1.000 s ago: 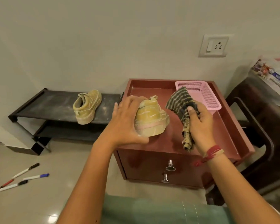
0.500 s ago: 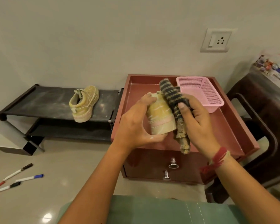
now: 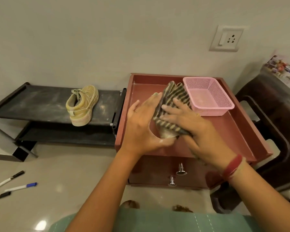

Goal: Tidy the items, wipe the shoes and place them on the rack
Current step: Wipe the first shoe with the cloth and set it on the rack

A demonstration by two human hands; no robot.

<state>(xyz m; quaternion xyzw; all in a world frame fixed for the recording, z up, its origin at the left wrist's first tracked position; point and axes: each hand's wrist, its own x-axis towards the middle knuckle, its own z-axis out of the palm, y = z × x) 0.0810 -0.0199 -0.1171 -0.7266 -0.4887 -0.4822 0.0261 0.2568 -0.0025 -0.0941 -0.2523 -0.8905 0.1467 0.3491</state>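
Looking down from your head camera, your left hand [image 3: 141, 129] cups a shoe [image 3: 166, 139] above the red cabinet [image 3: 238, 131], fingers curled around it. Your right hand [image 3: 189, 124] presses a striped cloth [image 3: 172, 104] flat over it. Left of your grip, nearer your left hand, the rack [image 3: 40, 104] holds the other shoe [image 3: 81, 106].

Both hands raised, left [image 3: 141, 128] cupped, right [image 3: 189, 124] pressing flat.

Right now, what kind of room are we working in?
Probably a home, maybe an entryway or bedroom corner. A low black shoe rack with one yellow shoe stands against a plain wall beside a reddish drawer cabinet, with a wall socket above and markers on the tiled floor.
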